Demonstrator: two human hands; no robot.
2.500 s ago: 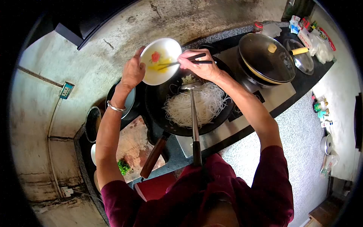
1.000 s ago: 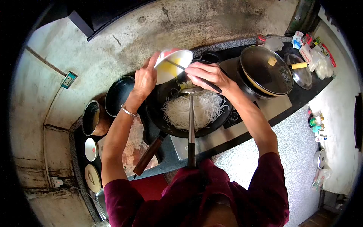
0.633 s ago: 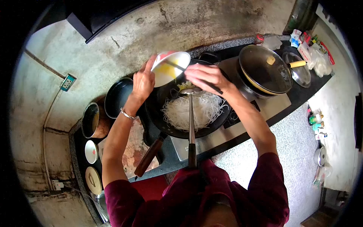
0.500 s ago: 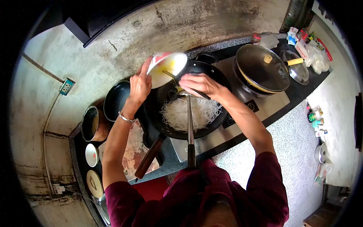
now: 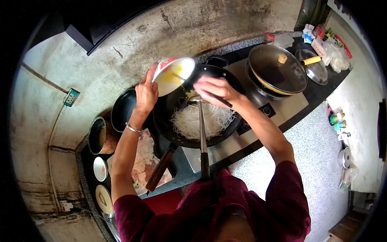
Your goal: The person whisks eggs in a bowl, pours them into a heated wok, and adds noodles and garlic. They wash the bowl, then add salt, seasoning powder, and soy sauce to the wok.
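tilted bowl over a wok of white noodles

the dark wok [image 5: 162, 123] sits on the stove along the desk [image 5: 177, 163], its smooth wooden handle [image 5: 161, 171] pointing to the desk's near edge; full, it is likely heavy, best held there. inside, the noodles [image 5: 189, 121] lie in a loose tangle, probably soft and slippery. a long metal ladle [image 5: 202, 129], stiff and straight, rises from the wok toward the person. the round white bowl [image 5: 184, 69], red-patterned outside, is tipped above the wok's far left rim; it looks light, hard and breakable, so its rim is the sure hold. the left hand [image 5: 146, 95] has its fingers closed on that rim. the right hand [image 5: 219, 89] has its fingers curled round slim, dark chopsticks [image 5: 222, 101], partly blurred. yellow liquid [image 5: 172, 76] coats the bowl's inside, runny and likely slick.
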